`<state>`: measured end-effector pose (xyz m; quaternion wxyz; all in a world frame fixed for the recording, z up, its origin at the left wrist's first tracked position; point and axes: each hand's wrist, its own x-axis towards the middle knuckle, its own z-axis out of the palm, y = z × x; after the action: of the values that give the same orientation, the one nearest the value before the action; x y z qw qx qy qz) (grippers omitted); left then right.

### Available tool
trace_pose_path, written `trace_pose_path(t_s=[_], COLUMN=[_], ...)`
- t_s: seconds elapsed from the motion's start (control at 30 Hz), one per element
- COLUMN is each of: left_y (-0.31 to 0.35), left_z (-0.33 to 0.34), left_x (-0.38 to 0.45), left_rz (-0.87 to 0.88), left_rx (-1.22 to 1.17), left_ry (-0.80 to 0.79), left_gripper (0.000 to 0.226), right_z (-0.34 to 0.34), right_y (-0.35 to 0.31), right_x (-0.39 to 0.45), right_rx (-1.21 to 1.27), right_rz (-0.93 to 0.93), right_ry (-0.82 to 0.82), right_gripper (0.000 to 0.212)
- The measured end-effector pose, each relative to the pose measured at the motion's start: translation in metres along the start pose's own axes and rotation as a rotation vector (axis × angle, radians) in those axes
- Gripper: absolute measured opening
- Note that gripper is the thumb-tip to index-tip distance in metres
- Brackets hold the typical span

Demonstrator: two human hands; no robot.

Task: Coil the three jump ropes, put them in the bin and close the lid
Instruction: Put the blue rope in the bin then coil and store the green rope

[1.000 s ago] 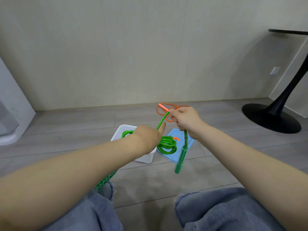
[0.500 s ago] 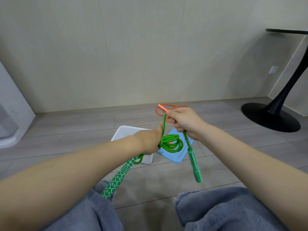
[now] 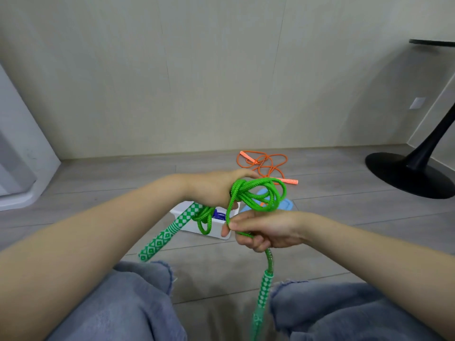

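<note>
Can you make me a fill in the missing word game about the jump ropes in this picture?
1. The rope looped in the left hand is ____.
2. The rope lying on the floor by the wall is ____.
3. The bin is ____ in colour.
4. The lid lies on the ____.

Missing words: green; orange; white; floor

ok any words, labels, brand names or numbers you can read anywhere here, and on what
None: no text, number or sign can be read in this view.
green jump rope handles: a white diamond pattern only, no lettering.
white bin and blue lid: no label shows.
orange jump rope: handles too small to tell.
wall plate: blank.
</note>
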<state>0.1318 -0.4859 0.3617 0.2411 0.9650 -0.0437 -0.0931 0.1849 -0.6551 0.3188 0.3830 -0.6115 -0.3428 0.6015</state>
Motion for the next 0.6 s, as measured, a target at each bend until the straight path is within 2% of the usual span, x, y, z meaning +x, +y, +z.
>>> trace_pose_path(t_s=[0.1, 0.23, 0.3, 0.37, 0.43, 0.5, 0.6], left_y=[0.009, 0.014, 0.022, 0.029, 0.033, 0.031, 0.019], left_z=[0.002, 0.009, 0.015, 0.021, 0.031, 0.040, 0.047], left_x=[-0.002, -0.003, -0.004, -0.003, 0.001, 0.005, 0.010], left_rz=[0.043, 0.092, 0.079, 0.011, -0.103, -0.150, -0.196], left_rx=[0.097, 0.302, 0.386, 0.512, 0.624, 0.655, 0.578], left_ry=[-0.110, -0.158, -0.181, -0.209, -0.233, -0.283, -0.309], left_gripper=[0.068, 0.050, 0.033, 0.027, 0.025, 0.027, 0.034], right_z=[-0.019, -0.042, -0.048, -0.050, -0.047, -0.042, -0.031], right_y=[0.004, -0.003, -0.013, -0.020, -0.026, -0.028, -0.037], right_x=[-0.002, -0.019, -0.025, -0.024, -0.019, -0.012, -0.008], right_rx=[-0.238, -0.451, -0.527, -0.566, -0.584, -0.562, -0.241], right_rz=[0.052, 0.029, 0.070, 0.105, 0.108, 0.111, 0.137], right_ry=[0.106, 0.408, 0.482, 0.538, 0.578, 0.566, 0.447], right_gripper=[0.018, 0.016, 0.034, 0.044, 0.045, 0.037, 0.021])
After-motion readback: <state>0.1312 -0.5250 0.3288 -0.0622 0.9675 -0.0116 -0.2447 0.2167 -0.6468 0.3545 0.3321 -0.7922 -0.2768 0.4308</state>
